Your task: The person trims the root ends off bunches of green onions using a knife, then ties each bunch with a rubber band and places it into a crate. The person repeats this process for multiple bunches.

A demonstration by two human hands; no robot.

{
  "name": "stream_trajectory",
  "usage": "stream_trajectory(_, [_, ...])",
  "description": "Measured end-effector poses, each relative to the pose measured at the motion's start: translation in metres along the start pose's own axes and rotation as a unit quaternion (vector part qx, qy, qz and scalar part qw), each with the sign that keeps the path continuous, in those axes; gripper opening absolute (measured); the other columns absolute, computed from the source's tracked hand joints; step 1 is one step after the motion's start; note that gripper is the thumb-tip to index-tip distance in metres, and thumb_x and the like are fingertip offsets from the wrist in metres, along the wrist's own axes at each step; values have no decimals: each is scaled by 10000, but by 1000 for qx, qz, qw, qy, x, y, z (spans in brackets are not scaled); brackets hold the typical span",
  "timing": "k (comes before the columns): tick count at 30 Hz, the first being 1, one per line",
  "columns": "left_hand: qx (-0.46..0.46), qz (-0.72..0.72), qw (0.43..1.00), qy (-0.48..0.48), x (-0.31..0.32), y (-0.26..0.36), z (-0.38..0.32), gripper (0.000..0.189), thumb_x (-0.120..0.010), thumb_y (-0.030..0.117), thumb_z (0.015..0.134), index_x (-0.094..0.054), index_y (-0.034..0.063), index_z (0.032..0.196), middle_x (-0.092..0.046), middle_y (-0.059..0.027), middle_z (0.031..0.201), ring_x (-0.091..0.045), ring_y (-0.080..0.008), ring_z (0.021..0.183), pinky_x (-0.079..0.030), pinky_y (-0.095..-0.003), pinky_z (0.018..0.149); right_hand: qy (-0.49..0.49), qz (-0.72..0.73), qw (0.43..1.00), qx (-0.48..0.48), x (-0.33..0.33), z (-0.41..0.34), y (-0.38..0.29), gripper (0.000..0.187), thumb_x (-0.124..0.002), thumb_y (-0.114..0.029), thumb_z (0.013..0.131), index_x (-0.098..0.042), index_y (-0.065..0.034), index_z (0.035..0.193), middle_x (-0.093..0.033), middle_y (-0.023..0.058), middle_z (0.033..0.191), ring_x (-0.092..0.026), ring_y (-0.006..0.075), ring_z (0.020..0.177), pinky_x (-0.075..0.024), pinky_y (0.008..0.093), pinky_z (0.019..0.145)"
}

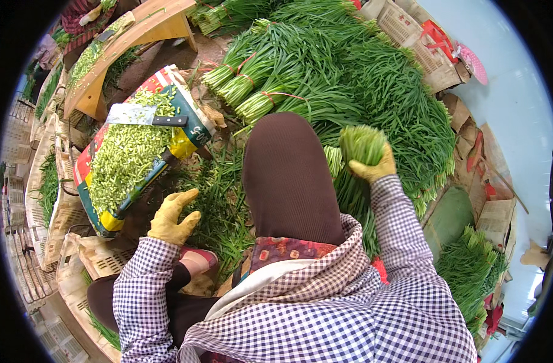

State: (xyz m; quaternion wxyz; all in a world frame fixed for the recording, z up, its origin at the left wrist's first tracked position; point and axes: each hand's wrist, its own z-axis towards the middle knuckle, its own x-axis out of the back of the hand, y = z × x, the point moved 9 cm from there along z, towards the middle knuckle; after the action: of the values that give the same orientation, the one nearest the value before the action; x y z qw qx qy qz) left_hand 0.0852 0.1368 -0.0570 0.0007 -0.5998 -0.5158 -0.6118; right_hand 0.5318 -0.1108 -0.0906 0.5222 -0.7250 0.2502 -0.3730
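My right hand (376, 165), in a yellow glove, is closed around a bunch of garlic chives (361, 144), its pale cut ends facing up, to the right of my knee. My left hand (175, 218), gloved too, is held with thumb and fingers apart over loose green leaves (219, 204) on the ground, touching nothing. A cleaver (145, 115) with a black handle lies flat on the sack-covered board (192, 136) at the left, among chopped pale stem pieces (126, 159). Bundles tied with red bands (244, 84) lie ahead of my knee.
A large heap of chives (376, 68) spreads ahead and to the right. Plastic crates (54, 218) holding greens line the left side. A wooden bench (163, 20) with chopped pieces stands at the upper left, beside another person (83, 22). More greens (469, 267) lie at the lower right.
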Motion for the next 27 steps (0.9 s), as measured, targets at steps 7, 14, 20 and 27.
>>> stream_trajectory(7, [-161, -30, 980, 116, 43, 115, -3, 775, -828, 242, 849, -461, 36, 1500, -563, -196, 1398, -584, -289, 1254, -460, -394, 1086, -63, 48, 905, 418, -60, -29, -237, 1017, -931, -120, 599, -380, -14, 1449, -589, 100, 1343, -603, 220, 1216, -502, 381, 1048])
stream_trajectory(14, [-261, -244, 896, 265, 101, 177, -14, 1406, -941, 429, 669, 7, -15, 1607, -306, -251, 1604, -380, -354, 1455, -327, -458, 1193, -356, 163, 821, 416, -205, -113, -322, 1088, -944, -118, 562, -365, -32, 1479, -549, 96, 1395, -551, 223, 1285, -452, 382, 1107])
stream_trajectory(20, [-241, -581, 749, 209, 93, 123, -18, 1224, -897, 288, 747, -57, 80, 1612, -513, -167, 1480, -526, -276, 1357, -396, -398, 1159, -532, 308, 763, 200, -278, -159, -282, 1345, -984, -81, 556, -156, -109, 1615, -468, 103, 1463, -502, 252, 1347, -441, 437, 1121])
stream_trajectory(27, [-133, -323, 884, 312, 65, 91, -33, 1128, -994, 246, 543, -387, 48, 1473, -542, -149, 1342, -568, -282, 1225, -462, -419, 1078, -465, 254, 834, 151, -315, -166, -232, 1082, -903, -15, 678, -266, -35, 1553, -590, 99, 1263, -628, 188, 1120, -553, 351, 969])
